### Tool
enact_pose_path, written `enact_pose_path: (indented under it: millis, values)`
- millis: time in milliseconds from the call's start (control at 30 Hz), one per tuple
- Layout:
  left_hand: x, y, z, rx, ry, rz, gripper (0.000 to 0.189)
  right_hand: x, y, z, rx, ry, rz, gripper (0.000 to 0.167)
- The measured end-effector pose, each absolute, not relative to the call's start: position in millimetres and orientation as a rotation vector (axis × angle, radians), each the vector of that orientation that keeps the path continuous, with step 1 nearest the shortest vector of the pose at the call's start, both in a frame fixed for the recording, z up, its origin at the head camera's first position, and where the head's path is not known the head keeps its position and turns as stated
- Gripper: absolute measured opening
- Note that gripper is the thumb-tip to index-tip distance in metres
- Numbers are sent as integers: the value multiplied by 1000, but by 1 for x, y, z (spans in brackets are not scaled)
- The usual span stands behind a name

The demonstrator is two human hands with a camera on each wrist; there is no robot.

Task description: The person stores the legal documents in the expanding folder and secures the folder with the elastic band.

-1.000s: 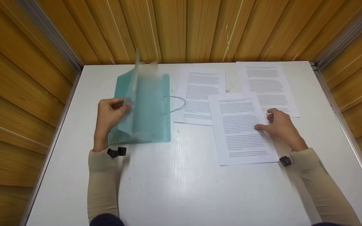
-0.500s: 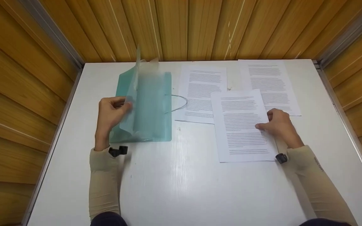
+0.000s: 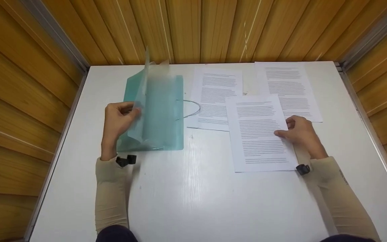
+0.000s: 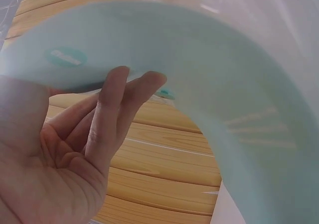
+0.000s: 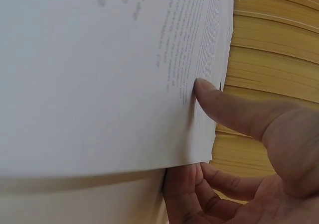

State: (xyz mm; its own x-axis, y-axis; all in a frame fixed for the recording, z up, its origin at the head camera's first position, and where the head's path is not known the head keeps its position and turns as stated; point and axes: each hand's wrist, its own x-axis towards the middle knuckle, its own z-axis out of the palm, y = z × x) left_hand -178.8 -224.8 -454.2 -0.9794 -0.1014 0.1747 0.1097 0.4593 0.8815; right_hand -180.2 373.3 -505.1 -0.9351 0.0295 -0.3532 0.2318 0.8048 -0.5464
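Note:
A teal plastic folder point(image 3: 165, 127) lies on the left of the table, its translucent cover raised. My left hand point(image 3: 119, 119) pinches that cover point(image 4: 199, 50) near its edge, thumb on one side and fingers on the other. In the left wrist view the cover bends in an arc over the fingers. My right hand point(image 3: 299, 134) grips the right edge of a printed paper sheet point(image 3: 260, 134), thumb on the printed face and fingers beneath. The right wrist view shows the same sheet point(image 5: 99, 94) close up, its edge between thumb and fingers.
Two more printed stacks lie behind: a middle one point(image 3: 213, 97), partly under the held sheet's corner, and one at the back right point(image 3: 291, 87). A thin wire loop point(image 3: 195, 109) sticks out from the folder's right edge. Wood-patterned walls point(image 3: 183, 30) enclose the white table point(image 3: 186, 201).
Almost nothing differs. The head view has shifted slightly. My right fingers have settled a little closer on the sheet's edge; my left hand keeps its hold on the cover.

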Motion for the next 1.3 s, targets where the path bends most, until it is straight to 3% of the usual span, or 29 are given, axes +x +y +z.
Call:
enact_pose_path:
  millis: [400, 900, 1167, 1300]
  values:
    - [-181, -224, -455, -42, -2483, -1529, 24, -176, 393, -506, 177, 2595, -1051, 48]
    - [-181, -226, -455, -7, -2492, -1545, 25, -180, 410, -517, 191, 2368, -1377, 47]
    - [-180, -226, -456, -25, -2477, -1557, 23, -176, 415, -509, 190, 2136, -1704, 31]
    - [-180, -225, -454, -15, -2480, -1549, 23, -174, 414, -503, 228, 1987, -1814, 31]
